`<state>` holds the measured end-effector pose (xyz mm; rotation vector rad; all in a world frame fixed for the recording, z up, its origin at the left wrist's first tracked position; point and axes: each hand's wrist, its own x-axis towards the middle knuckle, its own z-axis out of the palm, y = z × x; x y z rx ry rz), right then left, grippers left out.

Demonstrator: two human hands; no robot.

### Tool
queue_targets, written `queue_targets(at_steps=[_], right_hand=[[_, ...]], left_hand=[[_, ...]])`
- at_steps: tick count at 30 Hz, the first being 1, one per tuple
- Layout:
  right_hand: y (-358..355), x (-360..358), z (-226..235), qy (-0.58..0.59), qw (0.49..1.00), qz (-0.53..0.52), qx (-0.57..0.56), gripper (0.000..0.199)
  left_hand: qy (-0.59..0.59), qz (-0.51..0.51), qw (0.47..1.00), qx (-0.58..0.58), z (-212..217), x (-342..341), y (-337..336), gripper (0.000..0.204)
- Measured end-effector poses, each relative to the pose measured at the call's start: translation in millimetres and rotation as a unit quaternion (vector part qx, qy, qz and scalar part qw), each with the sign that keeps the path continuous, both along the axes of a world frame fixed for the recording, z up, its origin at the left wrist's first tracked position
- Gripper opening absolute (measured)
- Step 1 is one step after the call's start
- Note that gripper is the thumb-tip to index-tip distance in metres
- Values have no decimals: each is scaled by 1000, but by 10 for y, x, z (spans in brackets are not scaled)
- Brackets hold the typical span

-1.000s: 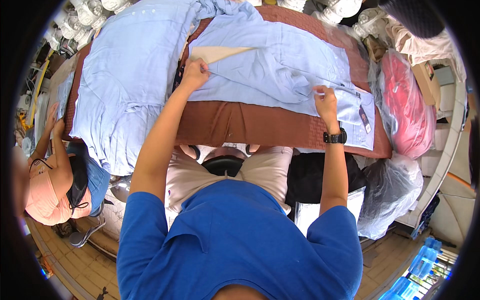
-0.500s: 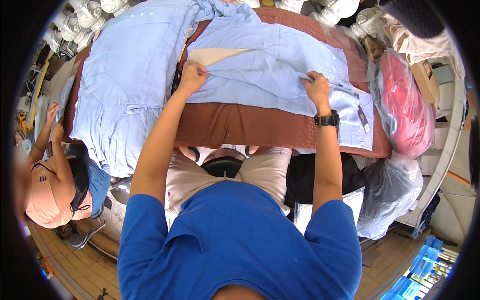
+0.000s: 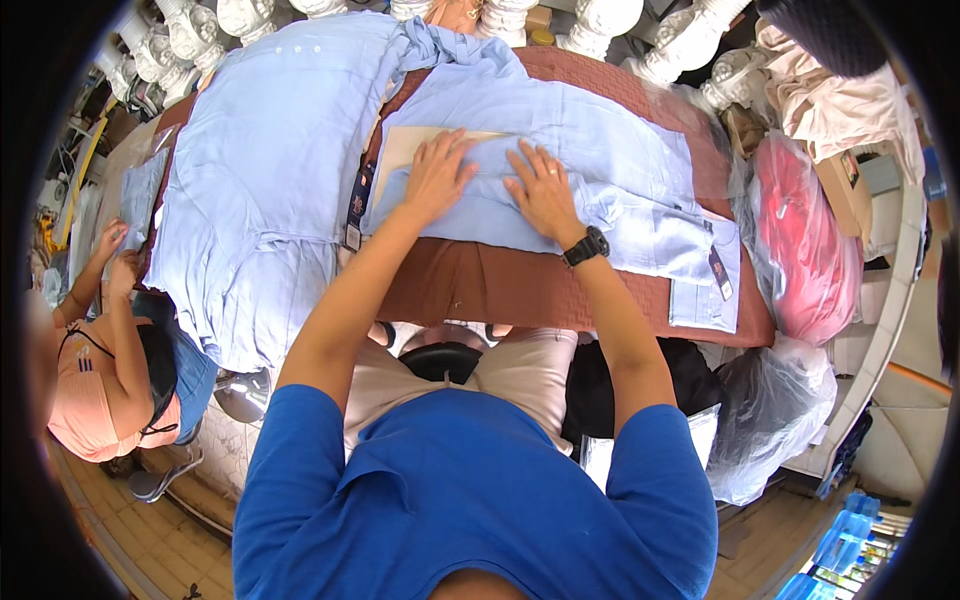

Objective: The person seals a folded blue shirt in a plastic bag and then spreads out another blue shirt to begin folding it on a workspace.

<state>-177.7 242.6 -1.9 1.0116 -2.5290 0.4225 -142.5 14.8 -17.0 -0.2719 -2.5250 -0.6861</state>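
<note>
A light blue shirt (image 3: pixel 600 125) lies spread on the table with part of it folded over a beige card sheet (image 3: pixel 399 150), whose far left portion stays uncovered. My left hand (image 3: pixel 437 178) rests flat with fingers spread, across the card's edge and the cloth. Beside it, my right hand (image 3: pixel 543 197) presses on the folded fabric, fingers apart; a black watch (image 3: pixel 586 245) is on that wrist. Neither hand grips anything. At the shirt's right end a dark tag (image 3: pixel 719 272) lies on the cloth. Another dark tag (image 3: pixel 357 200) lies left of the card.
A large pile of light blue shirts (image 3: pixel 270 150) covers the table's left side. The table has a brown cloth (image 3: pixel 480 285). Red goods in clear plastic (image 3: pixel 800 230) stand at the right, white balusters (image 3: pixel 505 20) behind. At far left another person (image 3: pixel 115 370) works with both hands.
Both hands let go of the pinched cloth and now lie flat on it, closer together. The shirt's near edge is folded over, covering part of the card.
</note>
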Motion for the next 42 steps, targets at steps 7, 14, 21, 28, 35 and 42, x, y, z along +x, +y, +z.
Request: queue_targets(at_steps=[7, 14, 21, 28, 35, 42], right_hand=[[-185, -270, 208, -29, 998, -17, -60, 48], [-663, -2082, 220, -3, 995, -49, -87, 62], [-1074, -2662, 143, -219, 949, -200, -110, 71], [-1057, -2703, 450, -372, 912, -42, -171, 50], [-848, -1811, 866, -358, 850, 150, -356, 22], [-109, -3, 756, -456, 816, 268, -233, 22]], left_hand=[[-43, 25, 994, -94, -123, 123, -5, 48], [-36, 17, 997, -69, -5, 123, 64, 46], [-52, 13, 997, -59, 80, 95, 117, 46], [-49, 26, 997, -61, 28, 129, 74, 45], [-31, 26, 998, -45, -57, 138, 14, 43], [3, 90, 985, 149, -333, -19, -39, 32]])
